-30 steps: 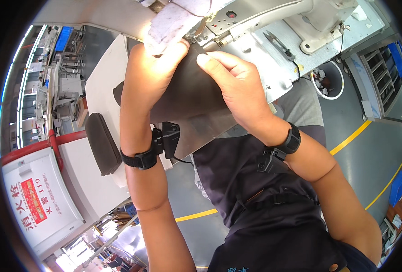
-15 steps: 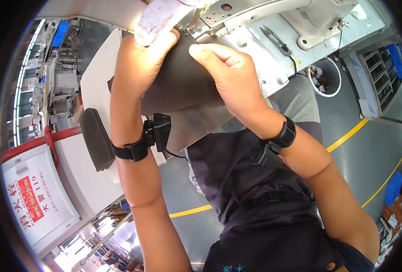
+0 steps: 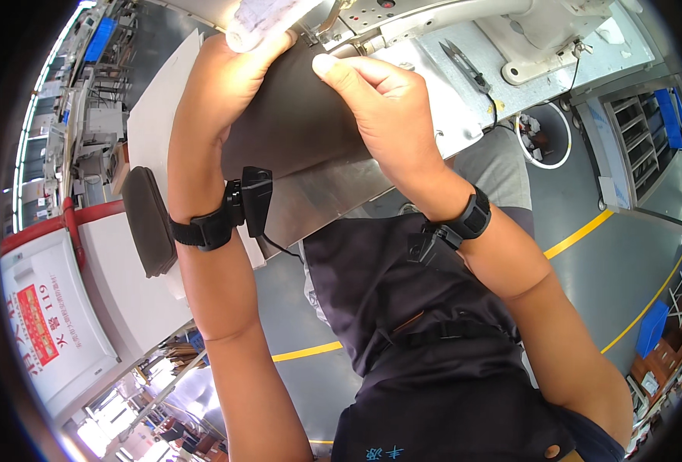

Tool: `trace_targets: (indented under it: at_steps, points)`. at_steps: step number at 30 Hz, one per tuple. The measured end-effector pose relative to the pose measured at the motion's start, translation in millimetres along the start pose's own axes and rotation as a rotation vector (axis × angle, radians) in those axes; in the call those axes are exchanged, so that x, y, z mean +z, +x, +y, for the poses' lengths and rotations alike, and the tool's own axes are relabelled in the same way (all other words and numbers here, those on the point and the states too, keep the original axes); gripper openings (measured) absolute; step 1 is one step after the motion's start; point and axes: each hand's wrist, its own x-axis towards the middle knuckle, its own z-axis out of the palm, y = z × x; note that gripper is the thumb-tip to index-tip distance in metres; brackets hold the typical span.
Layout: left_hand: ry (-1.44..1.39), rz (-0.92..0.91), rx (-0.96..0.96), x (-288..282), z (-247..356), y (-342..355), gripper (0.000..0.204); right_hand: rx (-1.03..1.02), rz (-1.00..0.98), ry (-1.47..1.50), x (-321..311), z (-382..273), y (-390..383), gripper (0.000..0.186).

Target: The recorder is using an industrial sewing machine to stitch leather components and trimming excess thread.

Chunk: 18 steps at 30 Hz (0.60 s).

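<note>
A dark brown, leather-like sheet (image 3: pixel 295 123) lies on the bed of a white sewing machine (image 3: pixel 464 19), its far edge close to the metal presser foot (image 3: pixel 315 32). My left hand (image 3: pixel 222 85) rests on the sheet's left side with the thumb stretched toward the foot; the white machine head hides most of its other fingers. Just right of the foot, my right hand (image 3: pixel 395 100) pinches the sheet's edge between thumb and forefinger, the remaining fingers curled in. Both wrists carry black straps with small black devices.
Black pointed thread snips (image 3: pixel 466 65) lie on the table right of the machine bed. A dark padded piece (image 3: pixel 148 222) sits at the table's left edge. Below the table on the right stands a white-rimmed bin (image 3: pixel 543 163). A red pipe (image 3: pixel 98 212) runs at the left.
The whole view has shifted a little, so the scene sits further left and up. Both hands keep nearly the same places by the presser foot, and the right still pinches the sheet.
</note>
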Motion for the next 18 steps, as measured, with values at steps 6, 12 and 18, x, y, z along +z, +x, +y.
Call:
trace_targets:
  at_steps: [6,12,18]
  points:
    - [-0.059,0.036,0.019,4,-1,-2,0.018,-0.029,0.023,-0.003,2,2,4,0.028]
    - [-0.054,-0.001,-0.029,-3,-7,2,0.038,-0.045,0.016,-0.059,-1,3,11,0.034]
    - [-0.090,0.001,0.014,-1,-15,2,0.043,-0.070,0.029,-0.100,-5,2,15,0.040]
